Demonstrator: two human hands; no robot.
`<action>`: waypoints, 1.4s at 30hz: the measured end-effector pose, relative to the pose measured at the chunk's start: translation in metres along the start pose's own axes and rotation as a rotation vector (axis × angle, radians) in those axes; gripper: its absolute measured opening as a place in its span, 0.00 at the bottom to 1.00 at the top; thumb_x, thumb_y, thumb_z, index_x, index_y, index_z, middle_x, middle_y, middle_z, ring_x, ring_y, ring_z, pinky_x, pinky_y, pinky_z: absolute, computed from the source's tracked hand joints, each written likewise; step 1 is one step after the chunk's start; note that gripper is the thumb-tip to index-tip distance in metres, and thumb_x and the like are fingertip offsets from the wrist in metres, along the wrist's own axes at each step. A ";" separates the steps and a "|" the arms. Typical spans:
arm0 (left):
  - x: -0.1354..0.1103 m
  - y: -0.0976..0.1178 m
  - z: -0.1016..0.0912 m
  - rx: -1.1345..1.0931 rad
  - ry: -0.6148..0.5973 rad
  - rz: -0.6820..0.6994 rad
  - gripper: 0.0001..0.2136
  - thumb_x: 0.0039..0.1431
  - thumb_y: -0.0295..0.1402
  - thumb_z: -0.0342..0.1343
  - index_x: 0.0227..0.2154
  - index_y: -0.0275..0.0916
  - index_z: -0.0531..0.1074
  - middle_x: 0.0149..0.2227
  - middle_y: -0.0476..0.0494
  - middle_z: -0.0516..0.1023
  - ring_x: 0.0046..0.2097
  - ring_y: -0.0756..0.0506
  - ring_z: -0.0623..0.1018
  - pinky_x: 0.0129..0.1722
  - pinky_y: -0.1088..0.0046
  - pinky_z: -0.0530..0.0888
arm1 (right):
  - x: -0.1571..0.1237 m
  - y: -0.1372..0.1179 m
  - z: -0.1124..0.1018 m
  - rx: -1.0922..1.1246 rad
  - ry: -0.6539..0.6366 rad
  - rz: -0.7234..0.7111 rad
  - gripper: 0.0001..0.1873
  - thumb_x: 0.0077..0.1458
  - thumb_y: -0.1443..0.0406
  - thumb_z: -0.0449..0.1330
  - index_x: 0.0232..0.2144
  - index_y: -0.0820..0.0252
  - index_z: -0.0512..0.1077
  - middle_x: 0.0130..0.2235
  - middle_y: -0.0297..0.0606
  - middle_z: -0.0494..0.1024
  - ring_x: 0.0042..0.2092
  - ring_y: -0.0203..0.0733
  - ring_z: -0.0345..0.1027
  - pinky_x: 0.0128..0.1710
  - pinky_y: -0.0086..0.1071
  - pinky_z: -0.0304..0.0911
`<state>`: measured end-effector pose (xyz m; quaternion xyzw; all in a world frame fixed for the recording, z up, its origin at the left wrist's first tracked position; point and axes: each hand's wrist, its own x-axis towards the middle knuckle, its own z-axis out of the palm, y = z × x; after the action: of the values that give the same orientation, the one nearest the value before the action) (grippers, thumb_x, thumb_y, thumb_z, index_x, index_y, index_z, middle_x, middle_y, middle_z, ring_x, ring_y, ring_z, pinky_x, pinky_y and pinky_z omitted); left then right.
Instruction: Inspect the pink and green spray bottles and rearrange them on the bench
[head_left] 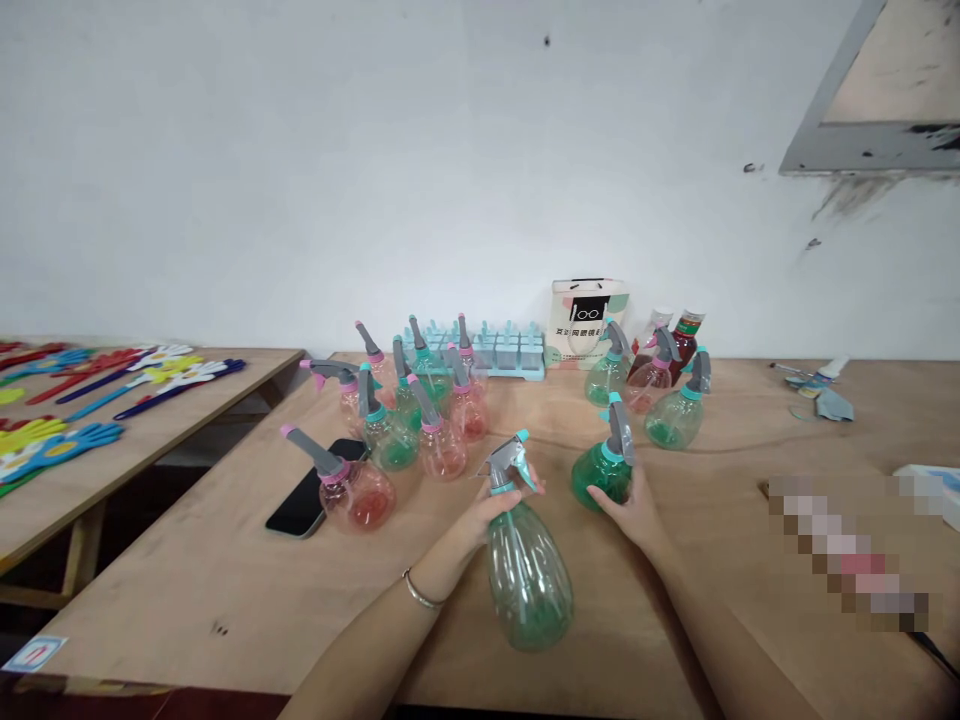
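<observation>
My left hand (pixel 491 512) is closed round the neck of a green spray bottle (pixel 530 580), which tilts toward me with its grey and turquoise trigger head at the top. Another green spray bottle (pixel 600 472) is gripped low on its right side by my right hand (pixel 628 500). Pink spray bottles, such as the one with a grey nozzle (pixel 360 497), stand left of my hands among several green ones (pixel 391 440). Behind my right hand are a further green bottle (pixel 675 415), a second green one (pixel 606 380) and a pink one (pixel 651 385).
A black phone (pixel 300 505) lies under the left bottles. A pale blue popsicle mould (pixel 517 352), a paper bag (pixel 589 325) and dark red bottles (pixel 686 340) stand by the wall. Colourful hand-shaped pieces (pixel 172 375) cover the left table. A small white bottle (pixel 832 368) lies at right.
</observation>
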<state>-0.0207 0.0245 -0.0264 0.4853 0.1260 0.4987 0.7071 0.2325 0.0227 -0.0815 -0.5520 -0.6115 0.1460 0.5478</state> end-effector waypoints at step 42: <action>-0.044 0.053 -0.002 0.870 0.479 0.171 0.26 0.50 0.39 0.65 0.52 0.44 0.64 0.45 0.44 0.71 0.42 0.46 0.74 0.45 0.65 0.73 | 0.002 -0.008 -0.003 0.013 -0.038 0.019 0.44 0.45 0.47 0.66 0.58 0.60 0.58 0.56 0.53 0.69 0.59 0.60 0.63 0.59 0.58 0.59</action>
<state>-0.0739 -0.0086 0.0023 0.6156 0.4407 0.5535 0.3472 0.2311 0.0203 -0.0737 -0.5513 -0.6156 0.1656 0.5382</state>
